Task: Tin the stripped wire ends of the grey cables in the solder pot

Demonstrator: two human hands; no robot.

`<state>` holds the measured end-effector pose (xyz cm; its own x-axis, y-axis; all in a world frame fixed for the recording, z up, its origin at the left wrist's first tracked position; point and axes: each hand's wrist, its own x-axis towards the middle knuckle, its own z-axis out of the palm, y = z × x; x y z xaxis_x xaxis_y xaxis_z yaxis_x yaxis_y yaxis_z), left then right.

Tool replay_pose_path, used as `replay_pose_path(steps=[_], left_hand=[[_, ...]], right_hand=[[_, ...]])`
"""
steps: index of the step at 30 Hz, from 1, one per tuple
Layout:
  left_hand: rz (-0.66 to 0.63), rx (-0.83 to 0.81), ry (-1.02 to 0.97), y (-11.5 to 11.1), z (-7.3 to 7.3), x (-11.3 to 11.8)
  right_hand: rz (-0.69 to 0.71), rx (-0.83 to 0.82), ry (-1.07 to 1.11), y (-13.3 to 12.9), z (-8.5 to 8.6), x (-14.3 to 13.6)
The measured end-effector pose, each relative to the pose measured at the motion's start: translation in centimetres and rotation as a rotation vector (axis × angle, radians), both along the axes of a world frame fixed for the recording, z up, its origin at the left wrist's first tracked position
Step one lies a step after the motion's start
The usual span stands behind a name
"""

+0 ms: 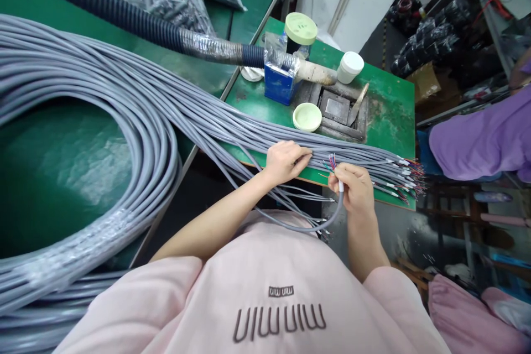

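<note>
My right hand (353, 183) grips a grey cable (339, 206) near its end, where a white band and several thin coloured wires (332, 162) stick up beside the thumb. From there the cable bends down in a loop in front of my shirt. My left hand (286, 159) rests on a thick bundle of grey cables (253, 128), thumb and forefinger drawn together; whatever is between them is too small to make out. At the bundle's right end, many stripped coloured wire tips (412, 177) fan out by the table edge.
Behind the bundle are a soldering pot (336, 108) with a scraper (359, 104), a pale green dish (307, 117), a white jar (350, 67) and a blue box (279, 86). A black hose (136, 19) crosses above. Coiled cables (157, 138) fill the left. A person in purple (481, 121) is at right.
</note>
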<state>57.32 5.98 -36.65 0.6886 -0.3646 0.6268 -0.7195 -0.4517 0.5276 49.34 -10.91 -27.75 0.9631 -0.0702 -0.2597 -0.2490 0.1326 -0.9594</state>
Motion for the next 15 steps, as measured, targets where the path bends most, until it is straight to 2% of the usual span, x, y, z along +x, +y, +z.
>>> replay_pose_path(steps=[5,8,11,15], left_hand=[[-0.042,-0.069,0.149,0.1,0.8,-0.1],[-0.124,-0.304,0.369,0.0,2.2,-1.0],[-0.243,-0.600,0.698,-0.5,3.4,-2.2],[-0.408,-0.897,1.108,-1.7,4.1,-3.4]], right_hand=[[-0.002,-0.036,0.010,0.3,0.1,0.3],[-0.011,-0.050,0.004,0.3,0.1,0.4],[-0.008,-0.064,-0.011,0.3,0.2,0.4],[-0.013,-0.091,-0.015,0.5,0.4,0.4]])
